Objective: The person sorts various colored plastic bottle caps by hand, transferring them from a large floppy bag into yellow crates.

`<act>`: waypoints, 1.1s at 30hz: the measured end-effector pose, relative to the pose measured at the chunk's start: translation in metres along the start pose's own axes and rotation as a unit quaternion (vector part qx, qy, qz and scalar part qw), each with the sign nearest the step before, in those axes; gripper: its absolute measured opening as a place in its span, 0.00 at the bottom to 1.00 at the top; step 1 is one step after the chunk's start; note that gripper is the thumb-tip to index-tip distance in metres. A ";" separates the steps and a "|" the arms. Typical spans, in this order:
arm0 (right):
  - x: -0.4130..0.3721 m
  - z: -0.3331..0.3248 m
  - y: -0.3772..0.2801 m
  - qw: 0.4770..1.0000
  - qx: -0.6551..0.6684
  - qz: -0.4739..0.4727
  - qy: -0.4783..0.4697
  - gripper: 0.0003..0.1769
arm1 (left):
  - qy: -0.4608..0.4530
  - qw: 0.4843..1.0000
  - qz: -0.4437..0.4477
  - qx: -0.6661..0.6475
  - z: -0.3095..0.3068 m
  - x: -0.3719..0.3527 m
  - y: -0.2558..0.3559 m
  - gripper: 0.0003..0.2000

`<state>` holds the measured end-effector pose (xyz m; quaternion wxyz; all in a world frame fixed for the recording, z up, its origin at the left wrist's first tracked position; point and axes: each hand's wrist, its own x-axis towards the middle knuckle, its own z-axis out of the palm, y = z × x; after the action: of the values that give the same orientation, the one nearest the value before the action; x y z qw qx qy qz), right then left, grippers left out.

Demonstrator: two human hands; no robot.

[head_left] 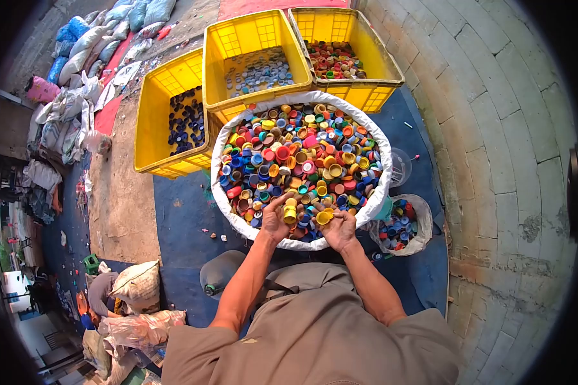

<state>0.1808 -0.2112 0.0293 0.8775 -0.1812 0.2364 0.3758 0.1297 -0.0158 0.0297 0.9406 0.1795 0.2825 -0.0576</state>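
Note:
A large round sack with a rolled white rim (384,138) stands in front of me, filled with plastic bottle caps (302,154) of many colours. Over its near side, my left hand (275,220) grips yellow bottle caps (289,214) between thumb and fingers. My right hand (341,230), a little to the right, has its fingers closed on another yellow bottle cap (324,217). Both hands are low over the heap, and loose caps lie around the fingertips.
Behind the sack stand yellow crates: a left crate (149,128) with dark blue caps, a middle crate (257,25) with pale caps, a right crate (385,64) with mostly red ones. A smaller bag (422,218) of caps sits right, near a brick wall (494,128). Stuffed sacks (83,45) lie far left.

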 end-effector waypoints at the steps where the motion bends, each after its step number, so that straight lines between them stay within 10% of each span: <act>1: 0.003 -0.003 -0.002 1.000 0.027 -0.010 0.005 0.24 | 0.002 1.000 -0.004 -0.018 -0.002 0.011 -0.005 0.19; 7: 0.047 0.056 -0.072 0.990 0.049 -0.118 0.057 0.20 | 0.019 0.998 -0.008 -0.056 0.091 0.092 0.017 0.24; 11: 0.061 0.180 -0.160 0.960 0.011 -0.192 -0.206 0.20 | -0.123 0.986 0.077 -0.080 0.252 0.102 0.085 0.42; 14: 0.055 0.228 -0.176 0.966 0.020 -0.257 -0.016 0.21 | -0.071 0.978 0.188 -0.048 0.283 0.105 0.112 0.48; 19: 0.052 0.149 -0.157 0.958 -0.060 -0.277 -0.042 0.31 | -0.010 0.983 0.184 0.009 0.192 0.087 0.120 0.34; 23: 0.026 0.073 -0.095 0.925 -0.264 -0.254 0.099 0.22 | 0.083 0.972 0.216 0.048 0.076 0.051 0.101 0.20; 33: 0.027 -0.008 0.031 0.500 -0.797 -0.336 0.028 0.15 | 0.300 0.902 0.180 0.251 -0.092 -0.052 0.012 0.13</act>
<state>0.1716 -0.1799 0.0034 0.4143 -0.8803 -0.2183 0.0763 0.0416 0.0300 -0.0091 0.7293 0.4666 0.4903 0.1001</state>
